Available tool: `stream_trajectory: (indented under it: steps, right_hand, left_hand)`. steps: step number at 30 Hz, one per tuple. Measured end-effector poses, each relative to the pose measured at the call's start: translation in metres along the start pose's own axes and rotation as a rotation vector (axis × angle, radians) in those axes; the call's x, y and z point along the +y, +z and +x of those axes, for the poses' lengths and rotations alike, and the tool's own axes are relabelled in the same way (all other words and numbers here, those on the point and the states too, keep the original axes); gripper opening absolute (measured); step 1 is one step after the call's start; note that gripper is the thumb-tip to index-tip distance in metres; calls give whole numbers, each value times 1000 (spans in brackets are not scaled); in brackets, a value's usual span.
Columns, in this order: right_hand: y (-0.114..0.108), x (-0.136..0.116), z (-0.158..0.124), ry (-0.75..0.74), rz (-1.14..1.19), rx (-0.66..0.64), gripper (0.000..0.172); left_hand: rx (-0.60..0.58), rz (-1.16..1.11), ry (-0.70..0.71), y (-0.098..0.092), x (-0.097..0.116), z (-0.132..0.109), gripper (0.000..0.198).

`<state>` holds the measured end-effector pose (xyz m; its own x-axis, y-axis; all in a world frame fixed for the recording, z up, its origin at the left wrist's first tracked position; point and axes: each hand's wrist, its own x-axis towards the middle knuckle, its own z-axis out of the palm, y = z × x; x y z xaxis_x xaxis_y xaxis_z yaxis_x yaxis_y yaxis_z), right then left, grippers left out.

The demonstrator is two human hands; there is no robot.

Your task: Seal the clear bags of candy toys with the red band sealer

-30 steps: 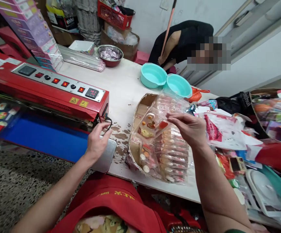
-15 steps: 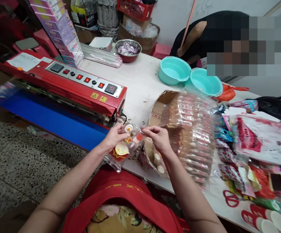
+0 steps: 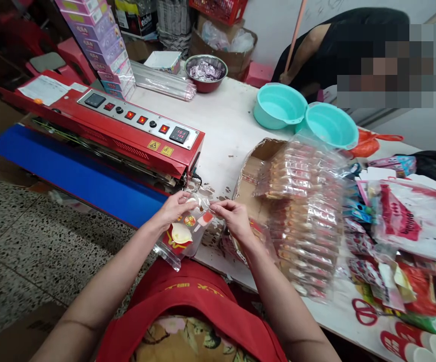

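Note:
Between my hands is a clear plastic bag with small toy food pieces inside, among them a red and yellow one and a red-tipped popsicle shape. My left hand is closed on the bag's upper left side. At its upper right edge, my right hand pinches the plastic between thumb and fingers. The bag hangs tilted in front of the end of a red sealing machine, over the table's near edge. Just right of my right hand stands a cardboard box with many filled clear bags lined up in it.
A blue conveyor belt runs along the machine's near side. Behind are stacked small boxes, a metal bowl of packets and two turquoise basins. Scissors and paper cups lie right. Across the table, a person bends down.
Both hands and the bag have shifted slightly left in view, and the right hand has come nearer the left. The surroundings have slid a little right as the camera turned.

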<state>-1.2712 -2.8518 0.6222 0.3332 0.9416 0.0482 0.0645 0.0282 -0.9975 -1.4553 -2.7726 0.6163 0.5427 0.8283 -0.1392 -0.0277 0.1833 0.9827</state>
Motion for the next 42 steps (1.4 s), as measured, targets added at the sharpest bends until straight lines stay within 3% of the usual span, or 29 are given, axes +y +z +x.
stream_trajectory:
  steps: [4, 9, 12, 15, 20, 25, 27, 28, 30, 32, 34, 39, 42]
  right_hand:
    - [3, 2, -1, 8, 24, -21, 26]
    - [8, 3, 0, -8, 26, -11, 26]
    - [8, 1, 0, 3, 30, -5, 25]
    - [9, -2, 1, 13, 32, -20, 25]
    - [16, -3, 8, 24, 11, 8, 28]
    - [22, 1, 13, 6, -9, 5, 30]
    - [23, 1, 14, 6, 4, -28, 27]
    - [23, 1, 15, 5, 11, -48, 25]
    - [25, -1, 16, -5, 10, -103, 22]
    - [27, -4, 18, -27, -14, -172, 22]
    - [30, -6, 21, -44, -38, -231, 23]
    - [35, -8, 26, 16, -78, -288, 26]
    - [38, -7, 26, 41, -44, -266, 27]
  left_hand:
    - [10, 19, 13, -1, -2, 6, 51]
    - [136, 145, 50, 4, 0, 8, 51]
    - [55, -27, -4, 2, 7, 7, 54]
    - [-13, -205, -78, -2, 17, 9, 43]
    - [133, -321, -105, -6, 21, 20, 33]
    - [342, -323, 12, -6, 11, 21, 41]
    - [330, -275, 48, -11, 11, 15, 51]
    - [269, -232, 65, -15, 13, 12, 54]
    - [63, -89, 104, -25, 19, 6, 53]
    - [-149, 102, 136, -37, 26, 2, 41]
    - [-241, 314, 173, -51, 33, 2, 28]
    - [-70, 800, 302, -77, 44, 5, 30]
    - [3, 676, 281, -74, 37, 4, 29]
